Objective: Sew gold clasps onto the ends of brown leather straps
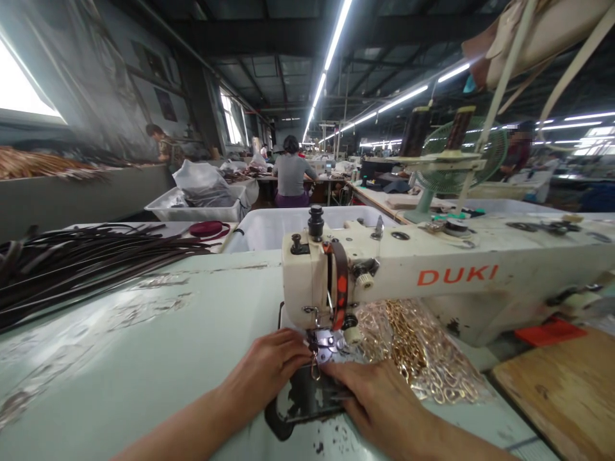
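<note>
A white sewing machine (pixel 312 282) marked DUKI stands before me. Just in front of its needle area hangs a small gold metal clasp (pixel 316 368). My left hand (pixel 276 355) comes in from the left, its fingers pressed together beside the clasp at the presser foot; whatever they pinch is hidden. From the right, my right hand (pixel 379 397) rests over the dark machine plate (pixel 307 400), its index finger stretched toward the clasp and its thumb apart and lower. A clear bag of gold clasps (pixel 413 349) lies right of the needle, behind my right hand.
Dark strips (pixel 91 262) lie piled on the left of the pale green table (pixel 144 346). A wooden board (pixel 562 390) and a red piece (pixel 550 333) sit at right. Behind the machine are a white bin (pixel 307 221), thread spools (pixel 416 131) and a seated person (pixel 291 176).
</note>
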{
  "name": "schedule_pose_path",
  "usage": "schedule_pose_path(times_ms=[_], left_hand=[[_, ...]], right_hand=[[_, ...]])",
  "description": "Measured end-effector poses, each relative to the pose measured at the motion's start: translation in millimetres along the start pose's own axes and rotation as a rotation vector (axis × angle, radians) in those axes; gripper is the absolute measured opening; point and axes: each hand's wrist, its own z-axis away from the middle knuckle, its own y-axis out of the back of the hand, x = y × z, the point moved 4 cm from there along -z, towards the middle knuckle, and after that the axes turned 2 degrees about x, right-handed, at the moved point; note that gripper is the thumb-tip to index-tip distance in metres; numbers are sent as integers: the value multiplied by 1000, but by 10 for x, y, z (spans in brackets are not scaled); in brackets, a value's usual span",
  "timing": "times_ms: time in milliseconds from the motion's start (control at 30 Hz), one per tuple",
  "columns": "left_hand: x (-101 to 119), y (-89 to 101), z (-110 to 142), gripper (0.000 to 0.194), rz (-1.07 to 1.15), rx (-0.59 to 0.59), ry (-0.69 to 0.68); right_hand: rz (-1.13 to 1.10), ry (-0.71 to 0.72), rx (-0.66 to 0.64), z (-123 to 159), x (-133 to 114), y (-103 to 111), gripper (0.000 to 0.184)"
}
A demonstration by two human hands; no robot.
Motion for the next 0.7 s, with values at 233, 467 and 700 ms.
schedule_pose_path(times_ms=[233,467,700], left_hand=[[-74,27,-139,22,-340,-147,-5],[35,85,80,41,-505,-342,-56],[41,463,598,25,-543,-335,191]], right_hand=[[3,-26,53,16,-2,-18,44],[18,-2,-34,98,-108,175,46],[31,123,145,640,-160,394,39]])
